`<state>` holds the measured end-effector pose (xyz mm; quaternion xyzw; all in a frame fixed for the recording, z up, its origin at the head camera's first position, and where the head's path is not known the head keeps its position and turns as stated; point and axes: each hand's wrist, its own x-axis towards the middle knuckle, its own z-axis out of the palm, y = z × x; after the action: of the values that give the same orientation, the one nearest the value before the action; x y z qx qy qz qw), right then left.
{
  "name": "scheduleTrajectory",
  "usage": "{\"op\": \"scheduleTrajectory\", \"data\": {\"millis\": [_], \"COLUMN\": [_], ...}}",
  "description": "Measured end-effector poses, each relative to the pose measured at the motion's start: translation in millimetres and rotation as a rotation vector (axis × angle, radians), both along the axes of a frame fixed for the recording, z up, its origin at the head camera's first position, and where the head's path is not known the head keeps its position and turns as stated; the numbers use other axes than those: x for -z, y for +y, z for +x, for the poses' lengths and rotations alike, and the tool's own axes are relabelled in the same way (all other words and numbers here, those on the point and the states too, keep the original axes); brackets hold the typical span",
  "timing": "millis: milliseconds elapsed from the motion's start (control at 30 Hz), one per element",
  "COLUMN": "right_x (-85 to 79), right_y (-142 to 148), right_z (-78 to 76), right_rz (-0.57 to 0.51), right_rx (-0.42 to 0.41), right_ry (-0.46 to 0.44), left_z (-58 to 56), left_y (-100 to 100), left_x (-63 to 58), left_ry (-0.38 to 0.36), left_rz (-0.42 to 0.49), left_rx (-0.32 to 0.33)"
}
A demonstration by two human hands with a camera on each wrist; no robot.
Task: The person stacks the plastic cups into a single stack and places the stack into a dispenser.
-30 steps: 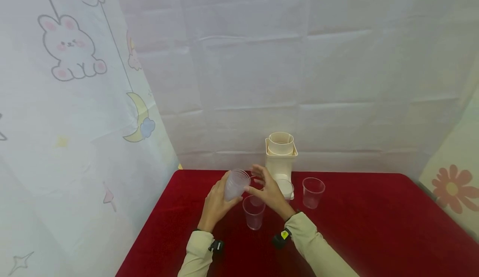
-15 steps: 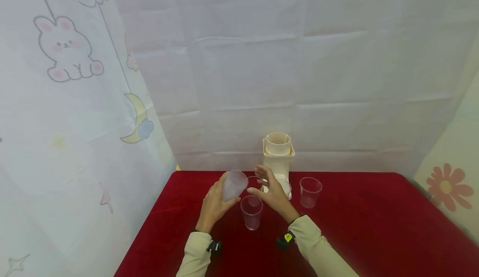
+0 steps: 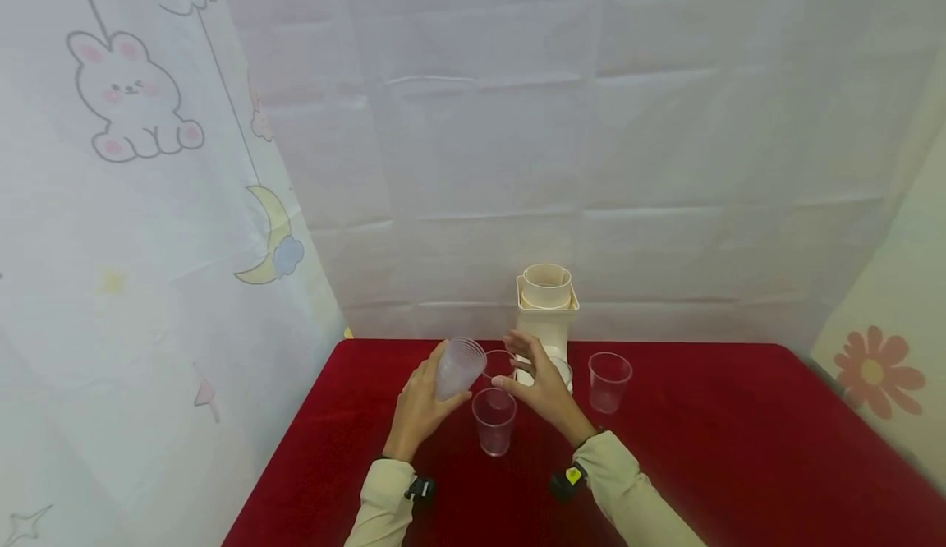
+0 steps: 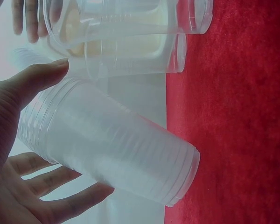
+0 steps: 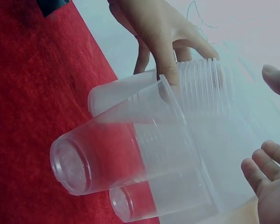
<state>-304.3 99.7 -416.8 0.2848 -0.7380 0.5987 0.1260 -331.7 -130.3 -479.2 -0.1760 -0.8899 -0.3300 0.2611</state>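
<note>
My left hand (image 3: 420, 406) grips a tilted stack of clear plastic cups (image 3: 460, 366), thumb and fingers around the rim end. In the left wrist view the stack (image 4: 116, 144) leans with its base toward the red cloth. To its right, my right hand (image 3: 543, 389) is held open, fingers spread, a small gap from the stack's rims and nothing in it. Between my wrists stands one single clear cup (image 3: 493, 428), upright on the table. Another cup (image 3: 498, 358) stands behind it. A further cup (image 3: 564, 370) is partly hidden behind my right hand.
A single clear cup (image 3: 609, 384) stands farther right. Behind my right hand rises a cream plastic pipe fitting (image 3: 547, 321) with a round opening on top. The table has a red cloth (image 3: 709, 440), with white sheets hanging at the back and left.
My right hand has drawn slightly away to the right from the stack's rims. The left hand keeps its hold on the stack. The head view has shifted a little.
</note>
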Motion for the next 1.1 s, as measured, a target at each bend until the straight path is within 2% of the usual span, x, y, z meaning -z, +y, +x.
{"op": "scheduleTrajectory", "data": {"millis": [167,400,500,800,933,1100], "right_x": [4.6,33.2,37.7,38.0,38.8,38.4], "right_y": [3.5,11.5,15.3,25.1,28.8,34.1], "right_z": [1.1,-15.2,-16.8,-13.4,-12.1,-11.4], "right_rz": [-0.002,-0.023,-0.031,-0.040,-0.034,-0.055], "right_rx": [0.009,0.021,0.015,0.044,0.073,0.078], "right_ry": [0.000,-0.015,-0.013,-0.014,-0.048,-0.039], "left_z": [-0.5,-1.9,-2.5,-2.4,-1.4,-0.9], "left_y": [0.7,1.0,0.7,-1.0,-1.7,-1.9], "left_x": [-0.1,-0.3,-0.3,-2.1,0.9,3.0], "left_ry": [-0.003,0.007,0.010,0.023,0.016,0.029], "left_rz": [0.000,0.007,0.001,0.008,0.003,0.006], "left_rx": [-0.001,0.003,0.001,0.005,0.001,0.001]}}
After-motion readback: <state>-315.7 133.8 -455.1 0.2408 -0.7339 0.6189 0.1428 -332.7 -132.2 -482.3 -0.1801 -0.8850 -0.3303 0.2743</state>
